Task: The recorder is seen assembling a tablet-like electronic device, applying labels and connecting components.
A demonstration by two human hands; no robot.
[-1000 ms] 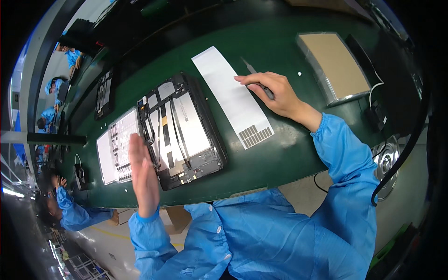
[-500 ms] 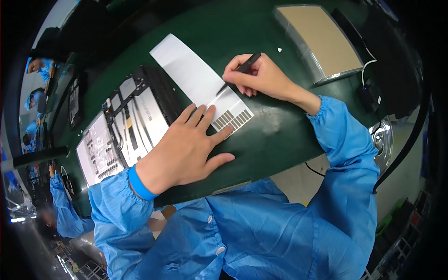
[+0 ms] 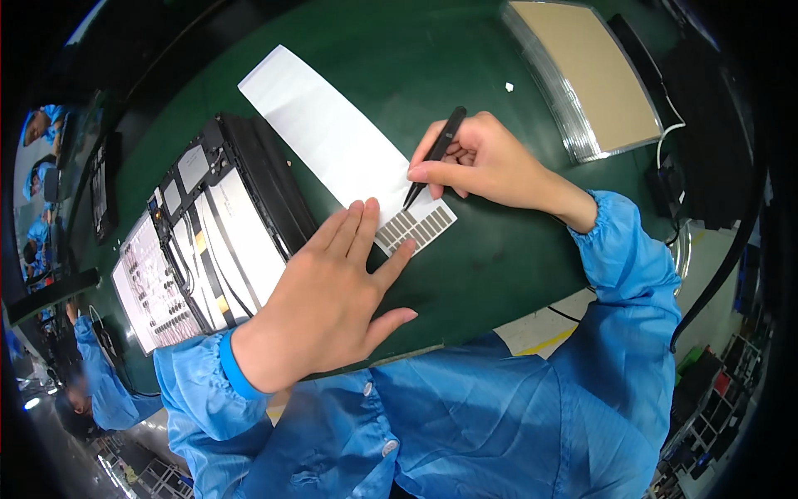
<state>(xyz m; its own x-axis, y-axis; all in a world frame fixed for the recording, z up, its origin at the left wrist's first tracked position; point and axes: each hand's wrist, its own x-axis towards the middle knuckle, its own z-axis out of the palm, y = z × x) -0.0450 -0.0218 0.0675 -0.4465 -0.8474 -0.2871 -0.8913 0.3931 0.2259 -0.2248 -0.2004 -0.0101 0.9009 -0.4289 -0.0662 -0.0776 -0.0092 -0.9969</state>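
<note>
A long white strip of label backing (image 3: 320,125) lies slanted across the green table. Its near end carries rows of small grey rectangular stickers (image 3: 432,222). My left hand (image 3: 316,303) rests flat, fingers stretched out, with the fingertips on the strip's lower left edge and the index finger by the stickers. In my right hand (image 3: 490,166) is a pair of black tweezers (image 3: 446,137), pinched between thumb and fingers like a pen. The tweezers' tip points down at the upper edge of the sticker rows; whether it grips a sticker I cannot tell.
Left of the strip sits an opened electronic device (image 3: 220,212) with cables, beside a white sheet of small parts (image 3: 154,287). A plastic-wrapped brown board (image 3: 586,75) lies at the far right, near a black adapter (image 3: 667,190). A white scrap (image 3: 509,86) lies between. Other people work at far left.
The tweezers' tip has moved down the strip, from the blank part toward the sticker rows, and now stands more upright. My left hand stays pressed on the strip. The view has shifted slightly.
</note>
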